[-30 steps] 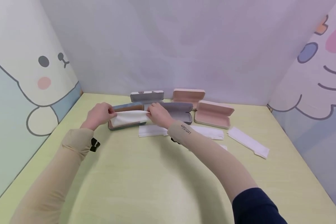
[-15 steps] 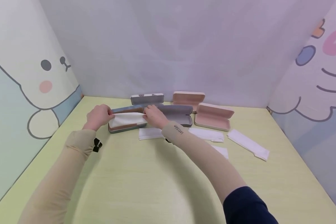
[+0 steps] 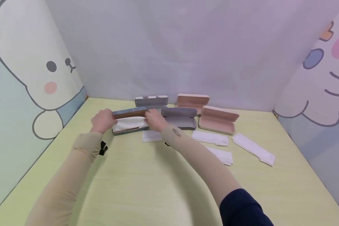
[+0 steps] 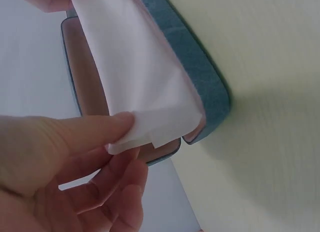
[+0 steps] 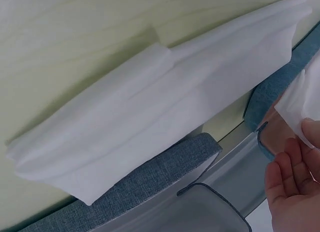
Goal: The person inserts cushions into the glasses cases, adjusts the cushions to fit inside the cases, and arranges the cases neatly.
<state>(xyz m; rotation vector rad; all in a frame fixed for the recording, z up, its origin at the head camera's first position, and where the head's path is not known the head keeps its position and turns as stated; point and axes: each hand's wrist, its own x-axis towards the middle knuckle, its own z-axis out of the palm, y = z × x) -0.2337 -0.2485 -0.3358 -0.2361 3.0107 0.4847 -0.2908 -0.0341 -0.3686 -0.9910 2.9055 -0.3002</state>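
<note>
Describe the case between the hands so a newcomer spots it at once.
Look to the back of the table, near the wall. The case is the leftmost there, the left hand and right hand at its ends. Its brown lining sets it apart from the grey-lined cases and the pink-lined cases.

We see a yellow-green counter (image 3: 130, 179) bearing a teal case (image 4: 205, 89), four other open cases (image 3: 217, 125) and four white cloths (image 3: 252, 148).

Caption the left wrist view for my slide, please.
Left hand pinching one end of a white cloth over an open blue-green case.
</note>
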